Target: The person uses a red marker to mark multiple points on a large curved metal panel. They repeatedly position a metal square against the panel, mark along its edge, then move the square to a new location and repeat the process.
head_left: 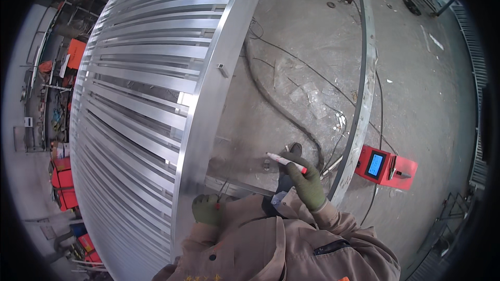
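Note:
My right hand [308, 183], in a green glove, is closed round a white marker [281, 160] with a red end. The marker's tip points left and away from me, over the floor beside the frame. My left hand [205, 209], gloved in green too, is curled low beside the near end of the metal frame's wide side rail [211, 91]. A small red piece [217, 206] shows at its fingers; its kind is too small to tell. Many pale metal slats [151, 80] run leftward from that rail. A small metal bracket [222, 70] sits on the rail, apart from both hands.
A red machine [385, 168] with a blue screen stands right of the metal support beam [362, 109]. A thick hose [276, 106] and thin cables cross the concrete floor, with scraps [339, 120] around them. Red cases [63, 182] and cluttered shelves line the far left.

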Available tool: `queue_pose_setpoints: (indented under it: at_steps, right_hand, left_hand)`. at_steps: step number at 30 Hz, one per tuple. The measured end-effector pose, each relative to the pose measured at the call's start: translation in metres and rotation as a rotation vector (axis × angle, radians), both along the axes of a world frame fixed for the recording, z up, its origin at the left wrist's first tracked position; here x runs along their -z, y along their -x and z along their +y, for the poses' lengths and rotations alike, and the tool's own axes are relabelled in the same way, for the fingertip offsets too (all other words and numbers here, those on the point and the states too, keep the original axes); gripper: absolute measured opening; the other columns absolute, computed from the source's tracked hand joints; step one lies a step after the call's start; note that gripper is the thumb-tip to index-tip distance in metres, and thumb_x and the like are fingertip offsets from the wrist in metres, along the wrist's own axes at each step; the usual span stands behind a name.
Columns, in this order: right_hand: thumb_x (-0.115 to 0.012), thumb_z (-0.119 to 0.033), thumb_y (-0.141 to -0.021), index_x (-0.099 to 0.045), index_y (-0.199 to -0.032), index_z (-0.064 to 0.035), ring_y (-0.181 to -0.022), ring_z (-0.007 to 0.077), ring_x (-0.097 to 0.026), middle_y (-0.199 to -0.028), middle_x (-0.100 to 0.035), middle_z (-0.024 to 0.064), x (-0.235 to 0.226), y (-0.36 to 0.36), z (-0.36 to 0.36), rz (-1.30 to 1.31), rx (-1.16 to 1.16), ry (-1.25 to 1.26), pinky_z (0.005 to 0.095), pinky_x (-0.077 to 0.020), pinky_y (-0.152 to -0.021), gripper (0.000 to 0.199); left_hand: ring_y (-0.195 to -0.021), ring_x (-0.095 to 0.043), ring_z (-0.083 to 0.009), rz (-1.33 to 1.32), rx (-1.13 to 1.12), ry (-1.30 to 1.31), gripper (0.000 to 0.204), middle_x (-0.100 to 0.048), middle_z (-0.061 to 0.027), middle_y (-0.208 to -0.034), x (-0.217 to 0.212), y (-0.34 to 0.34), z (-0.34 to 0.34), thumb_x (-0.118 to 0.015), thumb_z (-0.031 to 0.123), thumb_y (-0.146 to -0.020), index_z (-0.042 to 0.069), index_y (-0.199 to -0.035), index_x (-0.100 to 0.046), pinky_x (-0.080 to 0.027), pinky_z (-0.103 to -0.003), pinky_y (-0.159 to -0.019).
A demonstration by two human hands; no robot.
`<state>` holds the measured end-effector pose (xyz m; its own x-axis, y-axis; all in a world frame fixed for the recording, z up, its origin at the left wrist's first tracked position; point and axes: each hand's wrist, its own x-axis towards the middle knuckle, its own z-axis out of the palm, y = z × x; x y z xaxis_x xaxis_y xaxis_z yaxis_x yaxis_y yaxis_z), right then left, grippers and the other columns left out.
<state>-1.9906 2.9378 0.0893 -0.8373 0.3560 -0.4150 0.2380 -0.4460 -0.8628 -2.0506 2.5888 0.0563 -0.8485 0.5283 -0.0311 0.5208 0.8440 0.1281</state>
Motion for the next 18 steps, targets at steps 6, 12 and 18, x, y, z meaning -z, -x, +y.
queue_pose_setpoints:
  at_steps: [6, 12, 18]
  right_hand:
    - [-0.065, -0.016, -0.113, -0.068, -0.144, 0.0039, -0.114, 0.0151, -0.072, -0.125, -0.078, 0.0112, 0.001, 0.007, 0.112, -0.047, -0.007, 0.021, 0.0303, -0.0563, -0.100, 0.036]
    - [-0.067, -0.016, -0.113, -0.067, -0.146, 0.0023, -0.109, 0.0148, -0.074, -0.124, -0.079, 0.0125, -0.011, 0.020, 0.159, -0.022, -0.039, 0.073, 0.0287, -0.0591, -0.093, 0.038]
    - [-0.067, -0.016, -0.113, -0.067, -0.147, 0.0013, -0.107, 0.0153, -0.075, -0.124, -0.080, 0.0141, -0.024, 0.020, 0.170, -0.029, -0.053, 0.110, 0.0291, -0.0613, -0.090, 0.039]
  left_hand:
    - [-0.075, -0.067, -0.0414, 0.093, 0.053, 0.015, 0.023, -0.070, -0.0146, -0.078, -0.053, 0.002, 0.096, -0.078, 0.020, -0.091, 0.009, -0.077, -0.065, -0.052, -0.055, -0.070]
    - [-0.071, -0.063, -0.0388, 0.322, -0.176, -0.046, 0.018, -0.064, -0.0127, -0.076, -0.083, 0.023, 0.138, -0.077, 0.015, -0.089, 0.008, -0.078, -0.064, -0.049, -0.053, -0.064]
    - [-0.072, -0.063, -0.0376, 0.466, -0.093, 0.093, 0.015, -0.064, -0.0143, -0.080, -0.125, 0.050, 0.153, -0.077, 0.012, -0.089, 0.007, -0.080, -0.066, -0.049, -0.053, -0.064]
